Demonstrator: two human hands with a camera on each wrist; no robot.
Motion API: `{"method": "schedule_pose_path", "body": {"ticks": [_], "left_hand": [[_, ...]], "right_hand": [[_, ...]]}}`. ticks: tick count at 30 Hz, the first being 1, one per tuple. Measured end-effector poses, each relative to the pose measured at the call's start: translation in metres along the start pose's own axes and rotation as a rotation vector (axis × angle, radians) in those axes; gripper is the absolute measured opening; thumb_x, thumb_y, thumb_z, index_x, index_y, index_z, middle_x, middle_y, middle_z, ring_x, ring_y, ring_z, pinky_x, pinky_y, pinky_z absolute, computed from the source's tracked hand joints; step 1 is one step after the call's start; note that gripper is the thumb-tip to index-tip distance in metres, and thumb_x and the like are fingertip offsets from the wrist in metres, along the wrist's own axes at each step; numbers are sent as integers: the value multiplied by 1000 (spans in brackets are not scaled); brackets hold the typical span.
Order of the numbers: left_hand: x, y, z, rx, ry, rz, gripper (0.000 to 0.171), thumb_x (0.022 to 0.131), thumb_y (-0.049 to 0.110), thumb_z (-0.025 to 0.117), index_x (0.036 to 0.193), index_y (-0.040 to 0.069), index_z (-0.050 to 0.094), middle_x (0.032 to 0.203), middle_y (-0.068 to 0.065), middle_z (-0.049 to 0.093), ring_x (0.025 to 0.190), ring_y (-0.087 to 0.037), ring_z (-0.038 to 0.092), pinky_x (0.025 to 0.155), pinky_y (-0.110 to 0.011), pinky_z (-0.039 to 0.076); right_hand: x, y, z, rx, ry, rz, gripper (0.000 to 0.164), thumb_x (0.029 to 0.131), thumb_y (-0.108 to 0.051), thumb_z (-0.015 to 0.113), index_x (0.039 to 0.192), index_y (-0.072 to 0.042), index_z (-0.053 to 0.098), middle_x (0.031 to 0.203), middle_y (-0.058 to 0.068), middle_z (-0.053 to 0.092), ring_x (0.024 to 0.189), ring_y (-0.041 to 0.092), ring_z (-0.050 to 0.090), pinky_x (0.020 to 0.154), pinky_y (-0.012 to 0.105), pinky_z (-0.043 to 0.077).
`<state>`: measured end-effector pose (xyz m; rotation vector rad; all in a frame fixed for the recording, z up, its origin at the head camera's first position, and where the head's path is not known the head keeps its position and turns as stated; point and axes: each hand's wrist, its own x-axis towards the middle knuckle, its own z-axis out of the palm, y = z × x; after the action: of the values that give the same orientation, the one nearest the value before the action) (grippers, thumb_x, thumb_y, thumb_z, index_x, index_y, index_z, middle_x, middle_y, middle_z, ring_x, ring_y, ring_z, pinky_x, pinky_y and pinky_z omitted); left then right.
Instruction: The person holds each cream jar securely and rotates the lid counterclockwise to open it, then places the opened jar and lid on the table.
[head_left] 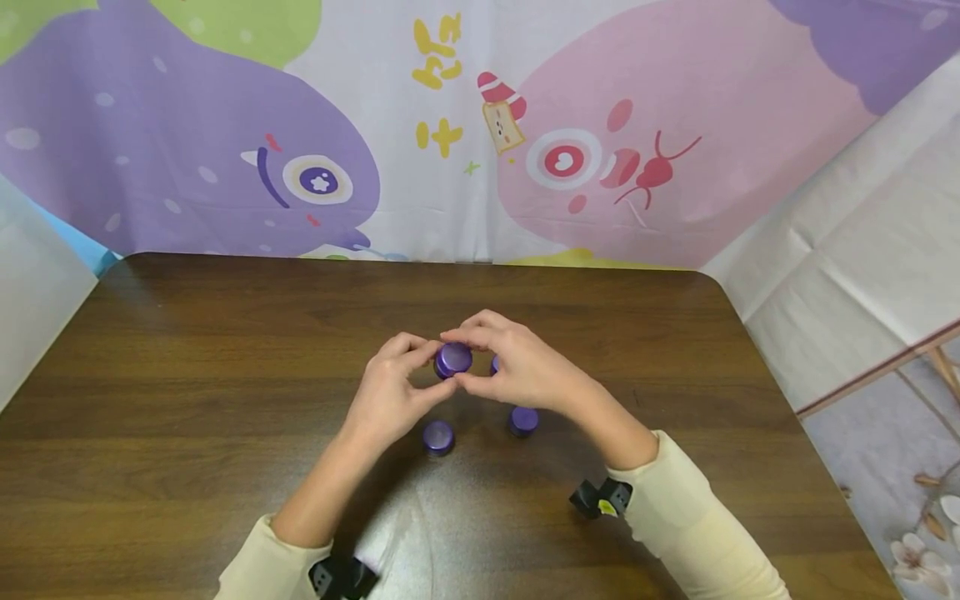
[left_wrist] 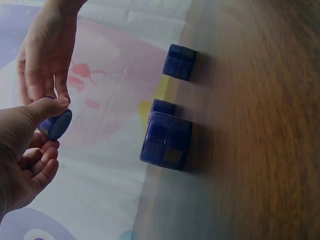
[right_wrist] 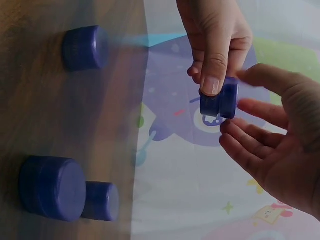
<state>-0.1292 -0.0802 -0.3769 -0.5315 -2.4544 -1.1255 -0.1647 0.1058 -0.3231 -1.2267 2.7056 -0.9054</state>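
Above the table, both hands meet at a small, squat purple jar [head_left: 453,360], its flat lid [right_wrist: 229,98] sitting slightly offset from the base [right_wrist: 209,104]. My left hand [head_left: 384,392] pinches the jar from the left, its thumb lying across the side in the right wrist view. From the right, my right hand [head_left: 528,367] has thumb and forefinger at the lid's edge, its other fingers loosely spread. Part of a second purple jar [head_left: 495,364] shows behind the right hand. Two more stand nearer: one purple jar [head_left: 438,437] below the left hand, another [head_left: 523,421] below the right.
The brown wooden table [head_left: 187,433] has rounded far corners. Behind it hangs a white cloth [head_left: 465,217] printed with purple and pink cartoon figures. Black cameras are strapped at both cream sleeves [head_left: 690,508].
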Motion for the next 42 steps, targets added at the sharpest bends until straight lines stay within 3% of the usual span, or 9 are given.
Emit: {"method": "schedule_pose_path", "body": {"ticks": [5,9,13,17,21,26,30,36,42], "left_hand": [[0,-1,1,10,12,4,36,70,18,81,100,0,71,90,-9,62,82,-19,57,68,-31,48],[-1,-1,1,5,15,5,37,70,18,82,101,1,71,91,-9,62,83,-19,57,68,-30,48],[-2,0,1,-1,3,-6,39,71,18,81,104,0,70,92,-9,62,83,-20,57,69,-33,49],[-2,0,1,-1,2,-19,37,71,18,81,102,0,71,92,-9,62,82,-19,56,67,-33,48],[-2,0,1,9,10,-15,36,71,18,81,100,0,71,91,-8,62,81,-18,56,66,-29,47],[-2,1,1,5,9,-8,38,71,18,81,103,0,71,91,-8,62,82,-18,55,67,-29,46],[-2,2,0,3,0,-16,40,71,18,81,105,-1,70,92,-9,62,82,-19,55,67,-32,48],[-2,2,0,11,0,-18,38,72,18,80,103,-1,70,92,-9,62,83,-19,56,67,-31,48],[-3,2,1,15,1,-6,41,71,18,81,105,-2,70,91,-9,62,83,-19,56,68,-30,48]], "right_hand": [[-1,1,1,7,62,34,39,79,-24,75,112,-5,66,99,4,62,89,15,61,66,19,48],[0,1,1,-21,22,-1,33,81,-17,71,111,-6,66,99,4,62,82,12,57,63,18,46],[0,0,0,-31,-22,-31,40,80,-13,68,119,-7,62,109,6,60,84,11,54,62,18,45],[-1,-1,-1,-7,8,-1,45,81,-19,72,122,-6,60,110,6,60,93,14,58,66,22,49],[-1,-2,0,-8,35,37,40,80,-25,74,113,-6,64,98,3,61,89,17,61,66,22,49],[0,-2,0,-43,-2,-5,35,81,-17,71,113,-6,65,102,4,61,86,12,57,66,19,47],[0,-1,0,-45,-8,-44,39,80,-14,69,118,-6,62,111,6,60,92,13,57,71,23,49],[-1,-2,2,-23,51,30,38,80,-27,74,111,-5,65,98,4,61,88,16,60,67,23,49],[0,-3,2,-60,-11,-5,35,80,-15,70,113,-6,64,101,4,61,87,13,58,71,22,49]]}}
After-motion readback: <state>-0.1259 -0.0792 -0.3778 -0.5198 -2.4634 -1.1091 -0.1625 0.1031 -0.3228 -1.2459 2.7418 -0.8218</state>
